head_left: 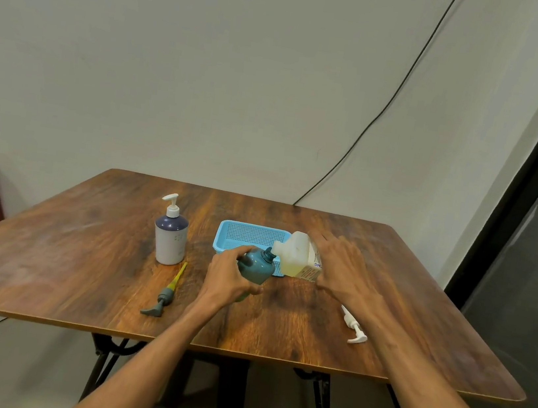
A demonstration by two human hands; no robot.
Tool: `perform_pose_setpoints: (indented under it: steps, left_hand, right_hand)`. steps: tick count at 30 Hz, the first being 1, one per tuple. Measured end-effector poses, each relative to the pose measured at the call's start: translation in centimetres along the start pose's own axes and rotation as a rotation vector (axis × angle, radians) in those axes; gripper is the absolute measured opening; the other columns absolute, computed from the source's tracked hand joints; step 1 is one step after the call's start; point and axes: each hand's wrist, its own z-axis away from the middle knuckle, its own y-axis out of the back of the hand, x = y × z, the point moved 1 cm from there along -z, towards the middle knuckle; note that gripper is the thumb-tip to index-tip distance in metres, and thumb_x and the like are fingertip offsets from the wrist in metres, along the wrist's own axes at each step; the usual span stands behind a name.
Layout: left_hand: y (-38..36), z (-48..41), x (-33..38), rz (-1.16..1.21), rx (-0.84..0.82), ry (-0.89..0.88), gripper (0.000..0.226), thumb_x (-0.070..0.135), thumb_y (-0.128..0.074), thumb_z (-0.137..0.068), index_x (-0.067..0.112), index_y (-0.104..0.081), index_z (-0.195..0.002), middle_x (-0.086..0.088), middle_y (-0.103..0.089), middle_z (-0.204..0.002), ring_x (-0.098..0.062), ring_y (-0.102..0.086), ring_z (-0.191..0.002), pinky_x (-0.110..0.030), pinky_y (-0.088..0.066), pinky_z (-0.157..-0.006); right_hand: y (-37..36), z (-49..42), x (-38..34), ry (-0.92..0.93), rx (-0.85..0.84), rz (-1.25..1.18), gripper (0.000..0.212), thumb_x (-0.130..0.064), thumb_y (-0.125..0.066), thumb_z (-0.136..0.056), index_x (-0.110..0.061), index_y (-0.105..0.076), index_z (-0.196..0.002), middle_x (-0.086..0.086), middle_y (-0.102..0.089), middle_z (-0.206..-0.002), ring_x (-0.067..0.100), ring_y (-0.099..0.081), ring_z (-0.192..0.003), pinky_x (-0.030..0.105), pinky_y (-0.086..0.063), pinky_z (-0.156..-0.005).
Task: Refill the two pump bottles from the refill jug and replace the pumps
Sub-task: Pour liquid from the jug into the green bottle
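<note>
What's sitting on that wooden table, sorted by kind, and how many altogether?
Pump bottles: 2, the white-and-navy plastic bottle and the teal bottle
Loose pumps: 2, the grey-and-yellow pump and the white pump
Translucent plastic refill jug: 1
Blue perforated plastic basket: 1
Total: 6

A slender, bare left forearm (153,353) and a matching bare right forearm (426,381), faintly veined with raised tendons, end in a bare left hand (227,279) and right hand (343,269).
</note>
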Motion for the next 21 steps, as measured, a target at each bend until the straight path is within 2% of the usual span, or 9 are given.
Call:
perform_pose_setpoints:
  steps: [8, 14, 21]
  left_hand:
    - [0.12, 0.09, 0.05, 0.008, 0.000, 0.004, 0.083, 0.018, -0.093, -0.059, 0.019, -0.056, -0.134, 0.000, -0.062, -0.121, -0.008, -0.055, -0.101, -0.019, -0.045, -0.081]
    - [0.19, 0.03, -0.13, 0.016, 0.004, 0.009, 0.085, 0.019, -0.094, -0.059, 0.018, -0.055, -0.135, 0.001, -0.062, -0.120, -0.008, -0.056, -0.101, -0.010, -0.042, -0.074]
    - [0.06, -0.09, -0.08, 0.026, 0.000, 0.002, 0.083, 0.017, -0.093, -0.061, 0.018, -0.055, -0.135, 0.000, -0.062, -0.120, -0.009, -0.057, -0.101, -0.018, -0.047, -0.080]
  right_hand:
    - [-0.05, -0.12, -0.02, 0.002, 0.006, -0.003, 0.077, -0.027, -0.084, -0.068, -0.022, -0.047, -0.135, 0.004, -0.062, -0.115, 0.025, -0.059, -0.101, 0.038, -0.050, -0.080]
    - [-0.03, -0.14, -0.03, -0.010, 0.006, -0.023, 0.078, -0.030, -0.086, -0.068, -0.022, -0.047, -0.136, 0.004, -0.063, -0.117, 0.025, -0.061, -0.103, 0.044, -0.053, -0.084]
    - [0.03, -0.23, 0.01, -0.020, 0.003, -0.022, 0.076, -0.028, -0.086, -0.068, -0.021, -0.048, -0.134, 0.005, -0.064, -0.115, 0.026, -0.061, -0.100, 0.043, -0.053, -0.086]
